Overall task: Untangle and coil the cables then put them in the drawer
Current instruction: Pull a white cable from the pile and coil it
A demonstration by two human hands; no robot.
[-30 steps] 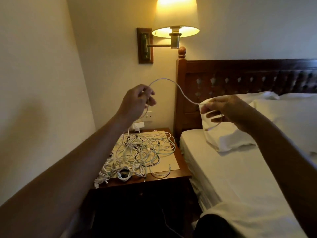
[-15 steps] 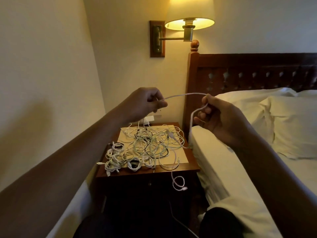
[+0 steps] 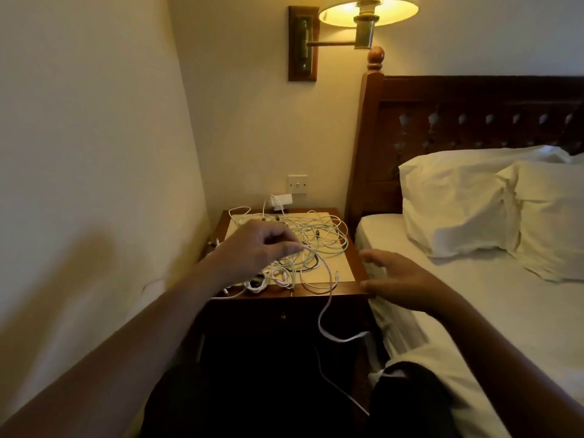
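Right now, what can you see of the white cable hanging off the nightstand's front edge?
The white cable is thin, limp and rubbery-looking. It seems pinched by the left hand, crosses the nightstand top, drops over the front edge and curls into a loose hook below, its end pointing right.

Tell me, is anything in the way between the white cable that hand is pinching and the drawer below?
Yes, the drawer itself: its front looks shut, so nothing can go in yet. The cable pinched by the left hand hangs loose across that front, and its other end seems to run into the pile on the nightstand.
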